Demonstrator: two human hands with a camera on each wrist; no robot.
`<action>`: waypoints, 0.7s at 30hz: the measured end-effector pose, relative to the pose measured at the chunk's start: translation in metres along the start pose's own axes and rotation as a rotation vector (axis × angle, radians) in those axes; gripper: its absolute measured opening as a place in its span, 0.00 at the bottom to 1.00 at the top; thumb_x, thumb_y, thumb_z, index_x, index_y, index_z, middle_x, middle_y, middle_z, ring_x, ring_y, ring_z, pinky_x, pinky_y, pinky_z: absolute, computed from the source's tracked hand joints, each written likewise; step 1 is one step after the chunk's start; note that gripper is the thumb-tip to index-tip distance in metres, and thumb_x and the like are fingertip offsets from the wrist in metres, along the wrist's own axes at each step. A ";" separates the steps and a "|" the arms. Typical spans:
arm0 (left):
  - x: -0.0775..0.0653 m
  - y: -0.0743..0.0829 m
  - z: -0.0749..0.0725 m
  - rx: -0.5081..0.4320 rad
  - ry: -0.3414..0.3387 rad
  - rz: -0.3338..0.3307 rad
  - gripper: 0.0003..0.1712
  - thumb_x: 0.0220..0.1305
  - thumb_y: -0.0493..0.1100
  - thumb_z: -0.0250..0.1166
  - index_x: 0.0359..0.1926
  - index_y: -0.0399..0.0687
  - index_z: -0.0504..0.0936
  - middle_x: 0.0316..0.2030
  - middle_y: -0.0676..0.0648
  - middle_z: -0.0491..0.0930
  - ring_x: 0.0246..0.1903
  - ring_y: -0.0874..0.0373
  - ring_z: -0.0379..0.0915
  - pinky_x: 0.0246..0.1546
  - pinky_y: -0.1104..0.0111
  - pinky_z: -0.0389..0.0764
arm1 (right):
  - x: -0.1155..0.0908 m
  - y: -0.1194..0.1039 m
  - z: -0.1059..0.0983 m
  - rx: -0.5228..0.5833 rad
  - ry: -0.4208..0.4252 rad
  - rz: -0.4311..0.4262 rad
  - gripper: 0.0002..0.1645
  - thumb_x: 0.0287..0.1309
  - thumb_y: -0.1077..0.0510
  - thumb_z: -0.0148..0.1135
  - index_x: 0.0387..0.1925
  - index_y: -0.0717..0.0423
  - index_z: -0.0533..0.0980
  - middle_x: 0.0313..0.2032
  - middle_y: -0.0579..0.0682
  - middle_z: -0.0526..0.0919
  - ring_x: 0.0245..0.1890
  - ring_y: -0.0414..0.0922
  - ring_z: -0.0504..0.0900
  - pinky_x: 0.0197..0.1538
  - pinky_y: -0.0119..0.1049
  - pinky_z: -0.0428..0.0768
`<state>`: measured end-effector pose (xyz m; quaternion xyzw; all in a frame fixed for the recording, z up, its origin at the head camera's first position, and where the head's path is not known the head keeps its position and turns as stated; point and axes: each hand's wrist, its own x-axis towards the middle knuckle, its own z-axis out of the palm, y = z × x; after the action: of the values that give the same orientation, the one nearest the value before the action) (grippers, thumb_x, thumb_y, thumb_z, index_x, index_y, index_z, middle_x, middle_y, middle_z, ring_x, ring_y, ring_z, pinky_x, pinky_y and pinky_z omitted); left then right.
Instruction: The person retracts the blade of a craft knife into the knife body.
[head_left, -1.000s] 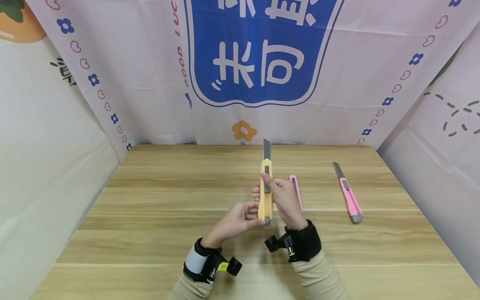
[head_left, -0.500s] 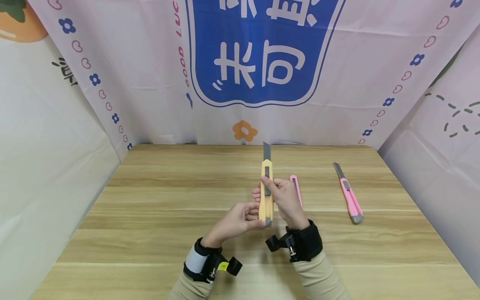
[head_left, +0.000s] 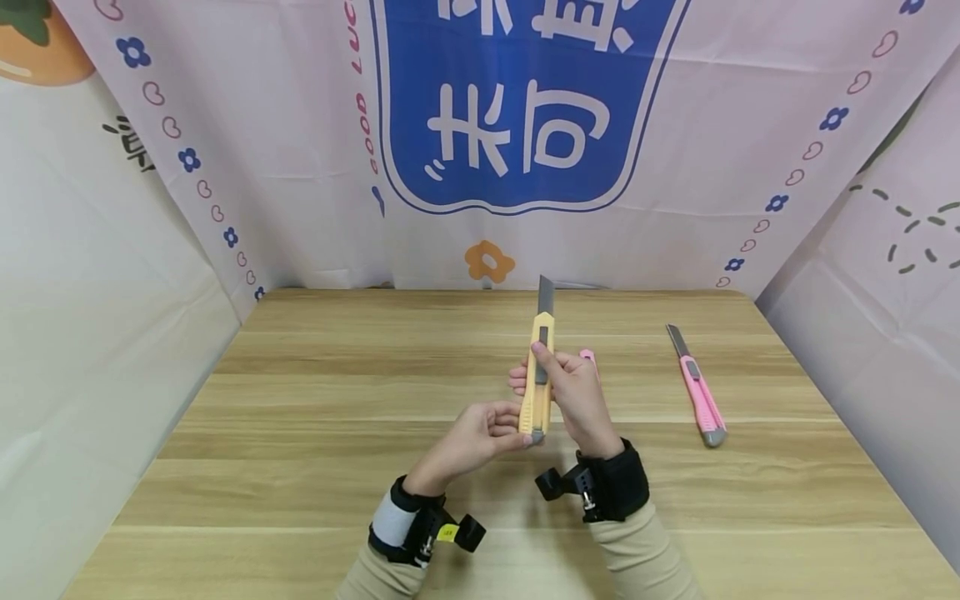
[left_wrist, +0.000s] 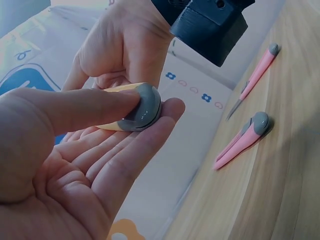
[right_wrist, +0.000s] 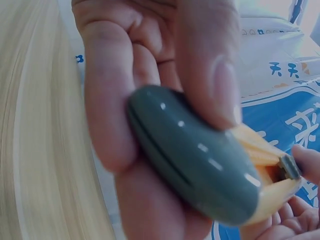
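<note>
Both hands hold a yellow utility knife point(head_left: 537, 408) above the table, its wide grey blade point(head_left: 546, 296) extended and pointing away. My left hand point(head_left: 476, 433) pinches the grey end cap point(left_wrist: 150, 107) between thumb and fingers. Higher up, my right hand point(head_left: 581, 400) grips the yellow body, its thumb on the grey slider point(head_left: 541, 374). The right wrist view shows the end cap up close between the left fingers. Behind the right hand lies a pink utility knife point(head_left: 588, 357), mostly hidden in the head view; no blade shows on it in the left wrist view.
Farther right on the wooden table point(head_left: 300, 417) lies another pink utility knife point(head_left: 699, 392) with its blade out. Printed cloth point(head_left: 322, 225) hangs behind the table and along both sides. Each wrist wears a black strap with a small camera.
The yellow knife has shifted slightly right and up and now leans a little right. My right hand moved with it and covers more of the pink knife behind. The left hand barely moved.
</note>
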<state>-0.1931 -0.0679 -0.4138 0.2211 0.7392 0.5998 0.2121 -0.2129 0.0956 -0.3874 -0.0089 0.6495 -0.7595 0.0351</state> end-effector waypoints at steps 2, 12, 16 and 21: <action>0.000 0.000 0.000 0.008 0.001 0.013 0.22 0.62 0.32 0.63 0.55 0.24 0.73 0.47 0.27 0.81 0.46 0.42 0.83 0.45 0.74 0.87 | 0.000 0.001 0.000 0.005 -0.001 0.012 0.31 0.68 0.45 0.53 0.42 0.75 0.74 0.25 0.41 0.88 0.28 0.38 0.88 0.40 0.36 0.90; 0.001 -0.002 0.002 -0.004 0.012 -0.011 0.22 0.61 0.32 0.63 0.55 0.24 0.73 0.47 0.28 0.81 0.47 0.42 0.83 0.46 0.73 0.87 | 0.002 0.002 0.003 0.039 0.050 0.056 0.30 0.68 0.46 0.55 0.43 0.76 0.75 0.24 0.43 0.87 0.28 0.39 0.88 0.39 0.35 0.90; 0.001 -0.002 0.002 -0.004 0.016 -0.013 0.22 0.61 0.32 0.63 0.55 0.24 0.73 0.47 0.27 0.81 0.46 0.44 0.84 0.46 0.73 0.87 | 0.001 0.003 0.005 0.055 0.066 0.022 0.28 0.66 0.48 0.58 0.40 0.76 0.75 0.22 0.43 0.87 0.26 0.39 0.88 0.38 0.36 0.90; 0.000 0.000 0.002 -0.006 0.007 -0.011 0.21 0.61 0.32 0.63 0.54 0.23 0.73 0.46 0.27 0.81 0.44 0.45 0.84 0.45 0.74 0.87 | 0.001 0.004 0.005 0.052 0.032 -0.044 0.24 0.67 0.51 0.57 0.36 0.74 0.76 0.22 0.43 0.87 0.25 0.39 0.88 0.37 0.35 0.90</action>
<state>-0.1918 -0.0660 -0.4143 0.2142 0.7394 0.6016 0.2135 -0.2130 0.0900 -0.3911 -0.0103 0.6295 -0.7769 0.0081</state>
